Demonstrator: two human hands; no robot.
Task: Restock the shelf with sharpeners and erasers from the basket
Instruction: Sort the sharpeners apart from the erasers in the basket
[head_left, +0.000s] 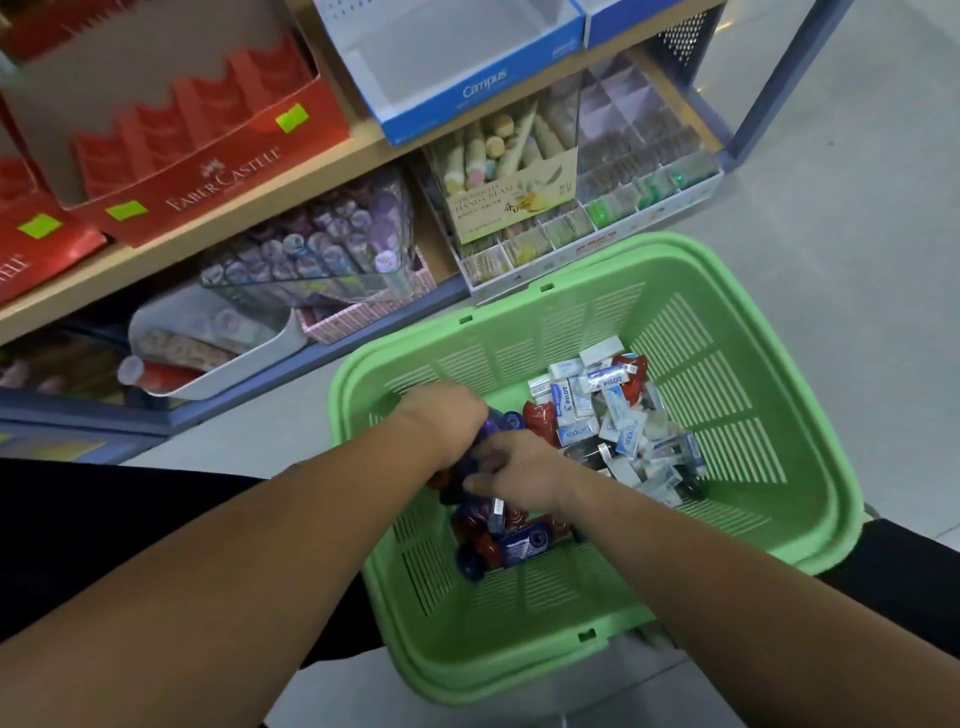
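Observation:
A green plastic basket (737, 525) stands on the floor below the shelf. Inside it lie several white Pilot erasers (597, 405) at the back right and several blue and red sharpeners (514, 545) at the front left. Both of my hands are down in the basket over the sharpeners. My left hand (441, 415) grips a bunch of blue sharpeners (501, 421). My right hand (519, 473) is curled round the same bunch from the right; its fingertips are partly hidden.
The wooden shelf (291, 192) carries red Faber-Castell display boxes (208, 156) and a blue Campus box (467, 67). Below stand a clear box of purple items (322, 244), a hand cream display (514, 161) and a white divided tray (613, 208). Grey floor lies to the right.

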